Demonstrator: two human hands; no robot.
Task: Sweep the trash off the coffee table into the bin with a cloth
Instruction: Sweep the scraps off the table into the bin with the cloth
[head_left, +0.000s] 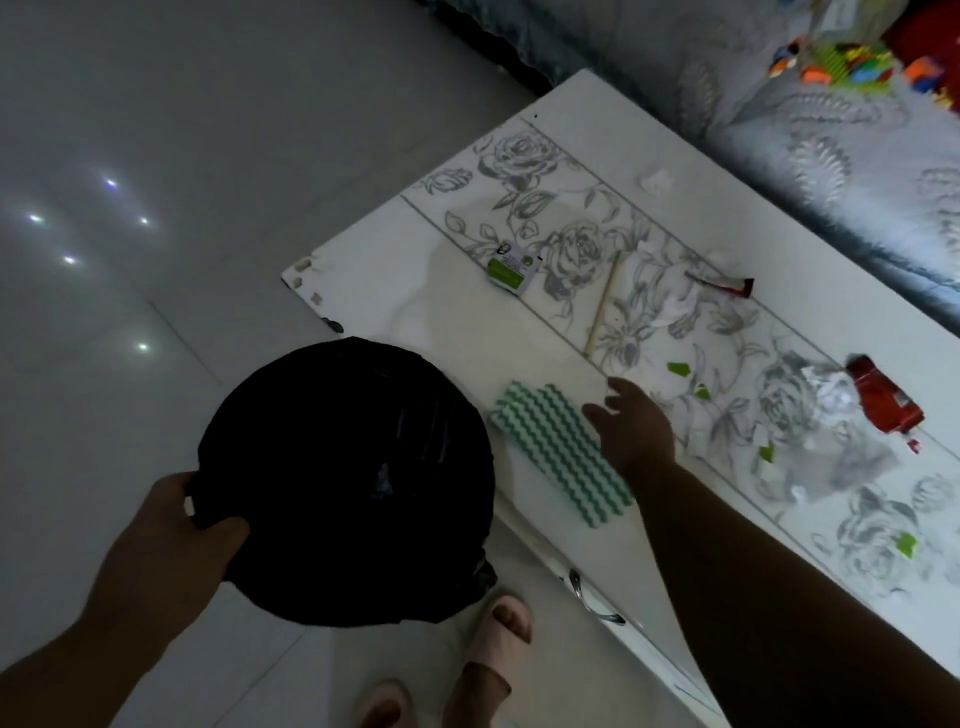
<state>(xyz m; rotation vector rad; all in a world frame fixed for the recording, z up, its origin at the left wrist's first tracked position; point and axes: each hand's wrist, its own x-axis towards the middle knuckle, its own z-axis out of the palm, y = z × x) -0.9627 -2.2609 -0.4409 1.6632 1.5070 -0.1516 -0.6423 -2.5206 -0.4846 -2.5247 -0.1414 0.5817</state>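
A bin (348, 483) lined with a black bag stands on the floor beside the white coffee table (395, 291). My left hand (182, 525) grips the bin's near rim. A green and white zigzag cloth (561, 452) lies flat at the table's near edge. My right hand (631, 428) hovers just right of the cloth with fingers spread, holding nothing. Trash is scattered on the table: a green and white packet (511, 267), a wooden stick (602, 306), a red wrapper (724, 280), a crumpled red packet (883, 397), white paper scraps (670, 312) and green bits (678, 370).
A grey patterned sofa (831, 171) runs along the far side of the table, with colourful toy blocks (841, 57) on it. Glossy white floor tiles (130, 156) lie to the left. My feet in pink slippers (498, 644) stand by the table's drawer handle (587, 597).
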